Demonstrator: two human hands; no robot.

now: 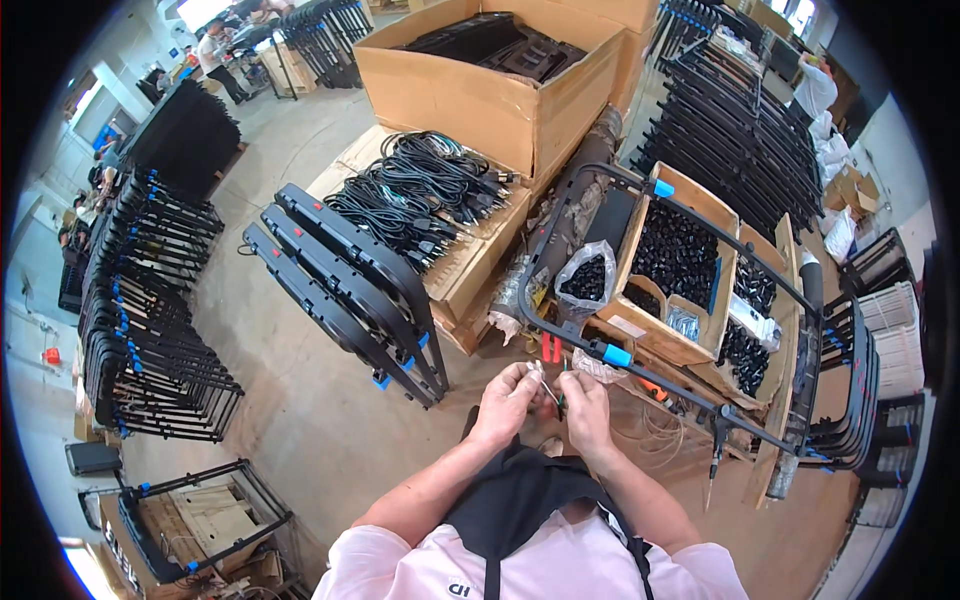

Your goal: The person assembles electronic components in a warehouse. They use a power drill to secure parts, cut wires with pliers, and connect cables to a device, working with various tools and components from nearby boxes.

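Note:
Both my hands are raised in front of my apron, close together with fingers pinched. My left hand (508, 402) grips a thin white strand (542, 376) that looks like a wire. Beside it, my right hand (586, 406) is closed on a thin green-and-dark strand (563, 385), also wire-like; its far end is hidden. Just beyond the hands, two red handles (552, 347) show at the bench's edge. A black tubular frame (540, 270) with blue sleeves leans over the parts boxes, and its near blue sleeve (616, 355) lies right of my hands.
A wooden box (632, 250) of small black parts and a clear bag (586, 280) stand ahead right. Black power cords (430, 190) lie piled on a carton ahead. Curved black frames (345, 290) stand left. Stacked frames (160, 310) line the far left; a hanging tool (718, 440) is at right.

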